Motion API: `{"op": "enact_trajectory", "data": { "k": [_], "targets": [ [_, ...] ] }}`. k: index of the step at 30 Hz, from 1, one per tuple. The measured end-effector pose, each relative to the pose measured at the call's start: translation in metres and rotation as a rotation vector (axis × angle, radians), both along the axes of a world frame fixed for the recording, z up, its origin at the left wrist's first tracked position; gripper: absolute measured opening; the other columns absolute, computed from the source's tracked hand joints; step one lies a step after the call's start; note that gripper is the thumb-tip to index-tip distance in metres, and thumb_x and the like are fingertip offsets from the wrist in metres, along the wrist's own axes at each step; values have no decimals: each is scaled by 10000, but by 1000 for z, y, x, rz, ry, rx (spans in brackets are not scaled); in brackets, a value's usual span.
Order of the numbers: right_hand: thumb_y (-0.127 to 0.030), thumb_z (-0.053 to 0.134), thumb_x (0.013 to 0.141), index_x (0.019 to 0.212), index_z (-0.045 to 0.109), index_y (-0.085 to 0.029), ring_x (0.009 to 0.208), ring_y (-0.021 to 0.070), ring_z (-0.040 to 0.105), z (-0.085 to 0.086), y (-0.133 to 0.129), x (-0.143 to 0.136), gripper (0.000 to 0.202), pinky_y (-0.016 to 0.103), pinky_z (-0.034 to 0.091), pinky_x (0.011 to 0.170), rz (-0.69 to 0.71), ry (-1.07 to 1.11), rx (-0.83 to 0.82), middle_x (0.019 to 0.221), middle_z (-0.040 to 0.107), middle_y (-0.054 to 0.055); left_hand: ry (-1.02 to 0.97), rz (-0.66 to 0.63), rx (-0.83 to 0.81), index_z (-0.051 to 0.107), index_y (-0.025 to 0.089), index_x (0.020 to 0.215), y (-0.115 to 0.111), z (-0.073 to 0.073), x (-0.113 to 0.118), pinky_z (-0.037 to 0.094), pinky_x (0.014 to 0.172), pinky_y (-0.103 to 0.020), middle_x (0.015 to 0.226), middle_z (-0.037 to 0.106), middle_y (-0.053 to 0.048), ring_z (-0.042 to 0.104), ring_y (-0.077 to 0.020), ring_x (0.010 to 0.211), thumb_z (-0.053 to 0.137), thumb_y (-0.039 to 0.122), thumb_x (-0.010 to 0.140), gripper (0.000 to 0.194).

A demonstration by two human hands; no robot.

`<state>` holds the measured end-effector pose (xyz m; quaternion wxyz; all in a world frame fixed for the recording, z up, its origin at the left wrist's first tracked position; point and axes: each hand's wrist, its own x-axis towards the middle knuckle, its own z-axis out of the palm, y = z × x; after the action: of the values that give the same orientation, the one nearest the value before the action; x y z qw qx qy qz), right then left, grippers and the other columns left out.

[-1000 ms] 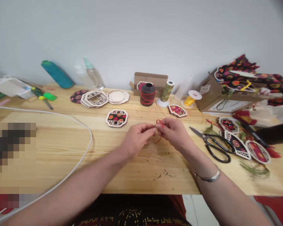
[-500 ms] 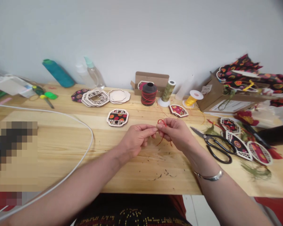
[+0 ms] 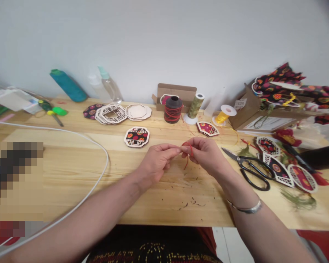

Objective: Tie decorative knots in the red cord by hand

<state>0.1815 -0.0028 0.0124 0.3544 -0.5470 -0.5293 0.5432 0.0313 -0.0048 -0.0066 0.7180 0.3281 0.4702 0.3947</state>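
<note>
Over the desk (image 3: 117, 160), the left hand (image 3: 159, 160), pinched narrow, met the right hand (image 3: 204, 153), which held the red cord (image 3: 191, 149), now dangling less spread, suggesting fine handling was still underway.

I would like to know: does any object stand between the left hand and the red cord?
Nothing visible does. The left hand has its fingertips right at the red cord, meeting the right hand. The scissors lie farther right, out of the way.
</note>
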Motion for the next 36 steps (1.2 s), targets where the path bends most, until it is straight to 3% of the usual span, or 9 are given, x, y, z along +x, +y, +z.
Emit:
{"op": "enact_trajectory", "data": {
  "k": [4, 8, 14, 18, 23, 27, 30, 34, 36],
  "targets": [
    [-246, 572, 795, 717, 674, -161, 525, 84, 435, -1, -1, 5, 154, 235, 334, 521, 71, -274, 233, 597, 602, -9, -11, 74, -16, 706, 146, 664, 2, 0, 0, 110, 387, -209, 432, 360, 85, 231, -20, 386, 775, 275, 586, 166],
    [-255, 580, 816, 693, 676, -171, 549, 103, 457, -1, -6, 6, 177, 248, 317, 536, 36, -560, 398, 594, 609, -4, 6, 117, -14, 708, 131, 699, 3, 0, 1, 115, 383, -203, 428, 361, 88, 243, -18, 383, 775, 274, 596, 189],
    [-270, 542, 864, 711, 639, -173, 495, 96, 478, 0, -20, -2, 205, 241, 304, 504, 23, -739, 621, 578, 617, -4, 37, 162, 5, 704, 126, 712, 3, -1, 1, 132, 372, -199, 477, 482, 56, 300, -18, 376, 758, 262, 614, 177],
    [-231, 492, 894, 802, 644, -156, 529, 126, 542, -6, -26, -6, 193, 269, 293, 501, 92, -952, 936, 642, 648, 27, 6, 175, -18, 692, 122, 709, 3, 1, 0, 120, 359, -201, 506, 553, 37, 270, -9, 350, 748, 236, 618, 157],
    [-56, 451, 825, 728, 604, -142, 476, 147, 482, -10, -28, -9, 200, 306, 245, 473, 268, -1211, 1223, 563, 566, 26, -110, 150, -52, 675, 98, 710, 3, 0, -1, 115, 354, -184, 531, 586, 19, 245, 4, 349, 730, 201, 637, 137],
    [-60, 439, 812, 746, 617, -133, 504, 153, 480, -7, -28, -10, 204, 309, 266, 470, 404, -1155, 1233, 599, 572, 34, -181, 120, -85, 632, 104, 630, 4, -1, -2, 137, 356, -164, 535, 561, 23, 283, 4, 365, 731, 195, 635, 135],
    [-164, 479, 824, 663, 601, -162, 545, 146, 490, -3, -25, -7, 202, 298, 324, 497, 431, -935, 1136, 622, 585, 31, -176, 145, -103, 597, 118, 576, 6, 0, -2, 139, 350, -161, 500, 514, 41, 283, 0, 360, 751, 210, 619, 184],
    [-180, 481, 840, 637, 600, -153, 706, 156, 572, -2, -14, 0, 237, 304, 443, 664, -35, -562, 816, 730, 647, 69, -174, 186, -123, 640, 127, 603, 6, 3, -1, 131, 355, -152, 429, 403, 79, 277, -9, 369, 792, 201, 565, 173],
    [-208, 522, 828, 759, 642, -148, 744, 157, 603, -4, -7, 2, 151, 314, 473, 704, -136, -327, 539, 791, 678, 74, -163, 174, -123, 670, 130, 631, 5, 4, 0, 131, 357, -155, 415, 363, 91, 267, -12, 372, 801, 211, 555, 171]
  ]
}}
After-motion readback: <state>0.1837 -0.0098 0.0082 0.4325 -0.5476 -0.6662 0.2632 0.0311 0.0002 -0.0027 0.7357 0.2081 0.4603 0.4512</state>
